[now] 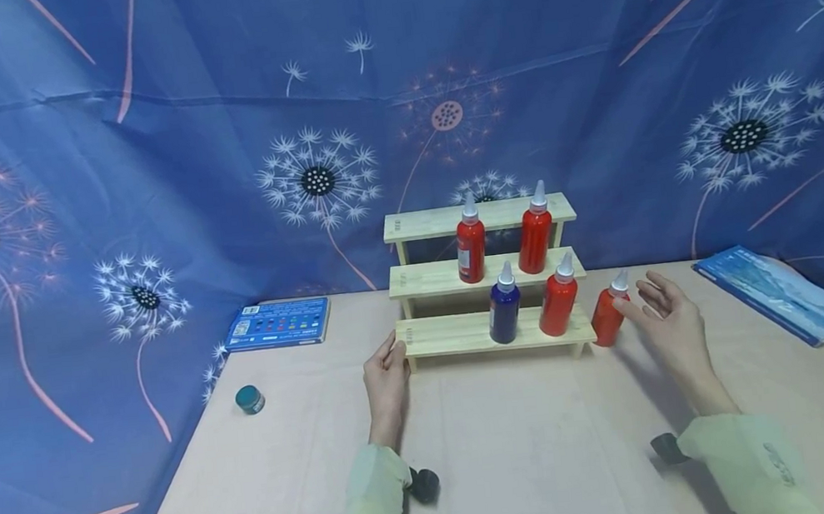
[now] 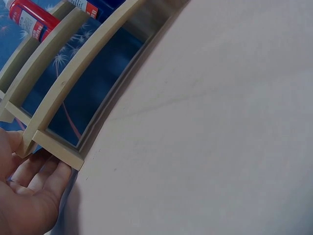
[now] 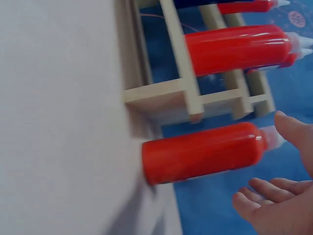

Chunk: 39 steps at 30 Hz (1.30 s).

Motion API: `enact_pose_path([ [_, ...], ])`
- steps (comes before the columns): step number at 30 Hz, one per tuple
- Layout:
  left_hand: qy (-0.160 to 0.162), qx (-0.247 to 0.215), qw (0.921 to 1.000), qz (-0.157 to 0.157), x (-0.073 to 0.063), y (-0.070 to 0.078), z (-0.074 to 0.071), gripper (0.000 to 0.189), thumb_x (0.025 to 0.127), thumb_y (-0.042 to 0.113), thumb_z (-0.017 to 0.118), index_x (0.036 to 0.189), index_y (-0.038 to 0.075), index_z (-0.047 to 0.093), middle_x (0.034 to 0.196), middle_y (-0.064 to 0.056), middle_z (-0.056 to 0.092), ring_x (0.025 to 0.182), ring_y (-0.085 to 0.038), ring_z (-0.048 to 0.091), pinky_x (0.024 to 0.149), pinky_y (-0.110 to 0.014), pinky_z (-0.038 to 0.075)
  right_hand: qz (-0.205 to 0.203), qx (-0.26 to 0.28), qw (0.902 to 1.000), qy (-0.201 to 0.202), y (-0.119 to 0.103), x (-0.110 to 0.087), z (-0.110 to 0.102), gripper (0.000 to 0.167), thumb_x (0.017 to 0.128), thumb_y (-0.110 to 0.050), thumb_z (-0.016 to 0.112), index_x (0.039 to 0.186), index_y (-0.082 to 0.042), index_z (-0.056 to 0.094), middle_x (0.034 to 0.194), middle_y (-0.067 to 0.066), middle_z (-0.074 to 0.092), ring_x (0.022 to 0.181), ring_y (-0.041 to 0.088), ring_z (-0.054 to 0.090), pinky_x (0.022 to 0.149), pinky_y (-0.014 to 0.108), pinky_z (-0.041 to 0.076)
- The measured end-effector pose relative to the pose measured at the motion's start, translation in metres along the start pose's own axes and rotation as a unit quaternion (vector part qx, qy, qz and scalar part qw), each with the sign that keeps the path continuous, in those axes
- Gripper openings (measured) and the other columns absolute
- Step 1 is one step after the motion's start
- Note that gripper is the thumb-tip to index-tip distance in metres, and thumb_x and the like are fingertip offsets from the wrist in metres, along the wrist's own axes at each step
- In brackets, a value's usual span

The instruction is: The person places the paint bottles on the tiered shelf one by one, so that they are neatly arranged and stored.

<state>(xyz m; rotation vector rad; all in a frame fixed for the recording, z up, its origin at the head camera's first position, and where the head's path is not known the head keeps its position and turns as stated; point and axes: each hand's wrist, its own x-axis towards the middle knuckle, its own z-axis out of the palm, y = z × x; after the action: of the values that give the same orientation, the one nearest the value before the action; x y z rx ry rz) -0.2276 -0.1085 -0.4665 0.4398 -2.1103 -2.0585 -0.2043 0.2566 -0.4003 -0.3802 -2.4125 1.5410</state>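
Note:
A three-step wooden rack stands at the back of the table. My left hand grips the left end of its lowest step, thumb on one side and fingers around the edge. Two red squeeze bottles stand on the middle step. On the lowest step are a blue bottle and a red bottle. Another red bottle stands upright on the table just right of the rack. My right hand is beside that bottle's nozzle, thumb and fingers spread apart and not closed around it.
A small teal-lidded jar sits on the left of the table. Behind it lies a blue box. On the right lies a blue booklet. A blue dandelion-print curtain hangs along the back.

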Motion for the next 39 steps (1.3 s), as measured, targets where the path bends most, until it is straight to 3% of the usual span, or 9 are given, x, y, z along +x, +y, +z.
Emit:
enact_pose_path([
  [4, 0.001, 0.0, 1.0, 0.001, 0.001, 0.0, -0.001, 0.038, 0.099, 0.018, 0.057, 0.136, 0.01, 0.057, 0.121, -0.014, 0.067, 0.114, -0.026, 0.064, 0.091, -0.032, 0.057, 0.01, -0.009, 0.9995, -0.028, 0.011, 0.007, 0.01, 0.084, 0.094, -0.039, 0.063, 0.156, -0.006, 0.017, 0.153, 0.024, 0.034, 0.139, 0.041, 0.035, 0.113, 0.051, 0.035],
  [16, -0.009, -0.011, 0.9999, 0.002, 0.002, 0.0, 0.0, 0.037, 0.1, 0.018, 0.056, 0.135, 0.009, 0.057, 0.124, -0.013, 0.065, 0.115, -0.026, 0.063, 0.092, -0.029, 0.056, 0.009, -0.058, 0.9964, -0.061, 0.021, 0.018, 0.024, 0.08, 0.094, -0.031, 0.066, 0.153, 0.002, 0.022, 0.149, 0.031, 0.036, 0.137, 0.049, 0.033, 0.111, 0.065, 0.032],
  [22, -0.003, -0.009, 0.9999, 0.007, 0.002, 0.001, 0.0, 0.036, 0.099, 0.017, 0.056, 0.134, 0.009, 0.058, 0.122, -0.013, 0.067, 0.114, -0.026, 0.064, 0.091, -0.029, 0.057, 0.004, -0.063, 0.9964, -0.056, 0.023, 0.018, 0.028, 0.069, 0.095, -0.032, 0.065, 0.147, 0.003, 0.036, 0.142, 0.031, 0.046, 0.132, 0.048, 0.041, 0.109, 0.063, 0.037],
  [29, -0.001, -0.005, 0.9998, 0.018, 0.001, 0.001, 0.001, 0.035, 0.099, 0.016, 0.057, 0.133, 0.008, 0.059, 0.119, -0.014, 0.067, 0.113, -0.027, 0.064, 0.09, -0.029, 0.057, -0.006, -0.078, 0.9958, -0.047, 0.025, 0.015, 0.026, 0.065, 0.094, -0.032, 0.066, 0.143, 0.004, 0.042, 0.136, 0.031, 0.052, 0.126, 0.047, 0.048, 0.106, 0.062, 0.041],
  [39, -0.015, 0.005, 0.9996, 0.022, 0.0, 0.0, -0.001, 0.039, 0.101, 0.021, 0.054, 0.137, 0.007, 0.055, 0.121, -0.015, 0.067, 0.112, -0.027, 0.065, 0.092, -0.028, 0.057, -0.002, -0.102, 0.9931, -0.058, 0.012, 0.001, 0.009, 0.074, 0.092, -0.044, 0.066, 0.144, 0.002, 0.043, 0.134, 0.031, 0.053, 0.122, 0.047, 0.053, 0.103, 0.062, 0.044],
])
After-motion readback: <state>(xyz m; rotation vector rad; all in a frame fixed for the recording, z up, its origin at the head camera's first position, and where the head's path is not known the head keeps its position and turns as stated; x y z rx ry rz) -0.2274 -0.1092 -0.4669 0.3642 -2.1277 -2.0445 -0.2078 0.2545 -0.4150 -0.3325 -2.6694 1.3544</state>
